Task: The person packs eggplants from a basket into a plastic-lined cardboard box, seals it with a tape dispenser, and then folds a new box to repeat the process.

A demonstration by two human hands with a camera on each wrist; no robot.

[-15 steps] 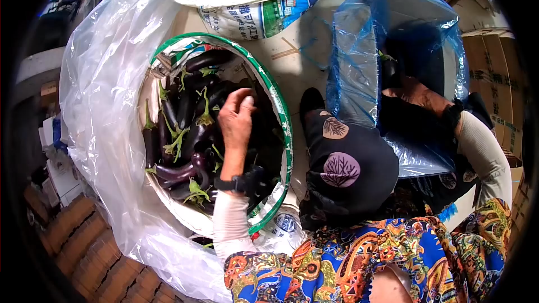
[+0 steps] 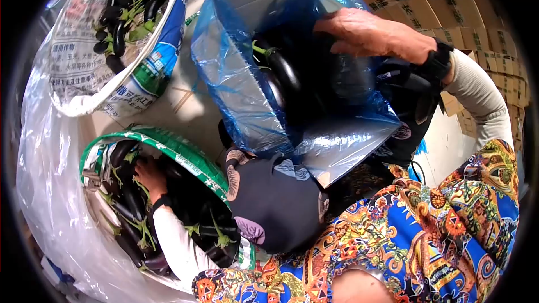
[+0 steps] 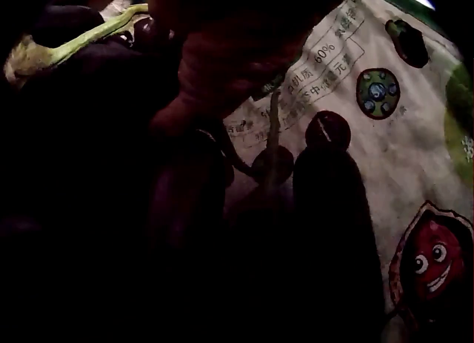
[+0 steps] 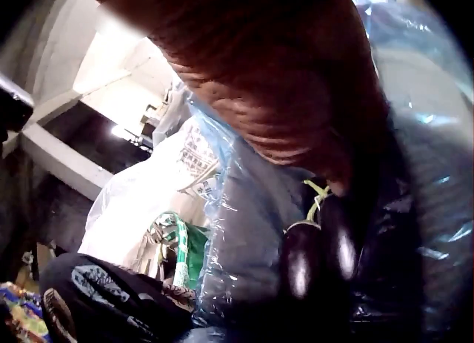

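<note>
Glossy, dark purple eggplants [image 2: 284,72] with green stems lie inside the crinkled blue plastic liner [image 2: 241,98]. Over the liner, the right hand [image 2: 373,32] has loosely extended fingers, holding nothing. Left of the liner, the left hand [image 2: 150,177] dips among eggplants in the green-rimmed sack [image 2: 188,148]; its grip is hidden.

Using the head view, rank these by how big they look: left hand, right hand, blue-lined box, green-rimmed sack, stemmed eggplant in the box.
1. Blue-lined box
2. Green-rimmed sack
3. Right hand

Left hand and stemmed eggplant look too alike to rank; both smallest.
</note>
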